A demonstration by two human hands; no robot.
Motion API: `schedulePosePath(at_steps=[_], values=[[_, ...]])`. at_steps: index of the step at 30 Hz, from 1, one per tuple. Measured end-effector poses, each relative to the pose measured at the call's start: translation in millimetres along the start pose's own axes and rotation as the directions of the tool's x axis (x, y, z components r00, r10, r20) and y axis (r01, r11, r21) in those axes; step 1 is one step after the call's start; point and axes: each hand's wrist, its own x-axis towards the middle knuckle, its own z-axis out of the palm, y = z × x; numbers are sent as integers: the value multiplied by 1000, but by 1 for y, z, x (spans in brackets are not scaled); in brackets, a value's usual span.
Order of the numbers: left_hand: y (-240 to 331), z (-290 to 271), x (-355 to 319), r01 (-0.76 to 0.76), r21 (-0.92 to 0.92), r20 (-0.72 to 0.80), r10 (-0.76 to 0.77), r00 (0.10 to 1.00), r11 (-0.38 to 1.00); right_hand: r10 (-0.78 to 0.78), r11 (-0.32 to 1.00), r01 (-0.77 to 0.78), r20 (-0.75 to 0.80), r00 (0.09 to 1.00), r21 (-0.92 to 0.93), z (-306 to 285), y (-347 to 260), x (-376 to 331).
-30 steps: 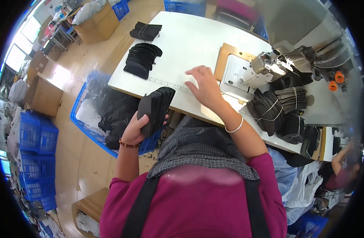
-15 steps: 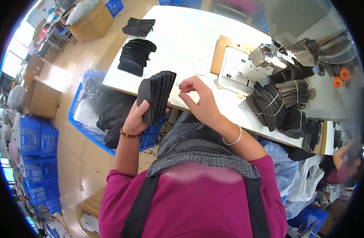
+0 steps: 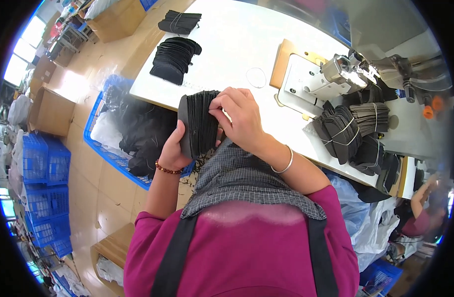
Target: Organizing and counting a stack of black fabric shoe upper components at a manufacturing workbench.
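My left hand (image 3: 173, 148) is wrapped round a thick stack of black fabric pieces (image 3: 198, 128), thumb on its near left face. The stack is held upright over my lap, by the table's front edge. At the stack's upper right edge, my right hand (image 3: 241, 119) has its thumb and fingers bent and closed on the pieces; the fingertips are partly hidden. On the white table (image 3: 227, 44) beyond lie a fanned pile of similar black pieces (image 3: 173, 60) and a tied black bundle (image 3: 180, 22). A thin pale loop (image 3: 255, 77) lies farther right.
A sewing machine (image 3: 331, 79) stands on the table's right side. Several banded bundles (image 3: 339, 132) crowd its near side. Left of my arm, a blue basket (image 3: 95, 123) holds dark scraps and plastic. Blue crates (image 3: 46, 158) and cardboard boxes (image 3: 53, 116) stand farther left. Another person (image 3: 417, 222) is at far right.
My right hand has moved left and closed on the edge of the stack. The stack has turned slightly and now faces me more squarely. The whole view has shifted a little.
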Motion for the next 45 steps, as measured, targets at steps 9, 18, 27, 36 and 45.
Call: schedulePosePath(at_steps=[9, 18, 27, 36, 45], values=[[25, -32, -5, -66, -242, 42, 78, 996, 968, 24, 947, -106, 263, 964, 302, -10, -43, -3], [19, -45, -6, -104, -278, 93, 135, 987, 955, 3, 996, -11, 97, 995, 86, 30, -47, 7], [0, -43, 5, 7, -368, 103, 33, 994, 930, -96, 995, 96, 80, 992, -3, 34, -29, 6], [25, -29, 11, -38, -265, 135, 76, 988, 964, -213, 946, 168, 145, 966, 276, 16, -46, -18], [34, -24, 13, -129, -258, 48, 146, 988, 957, 38, 997, -51, 238, 971, 49, 30, -37, -13]])
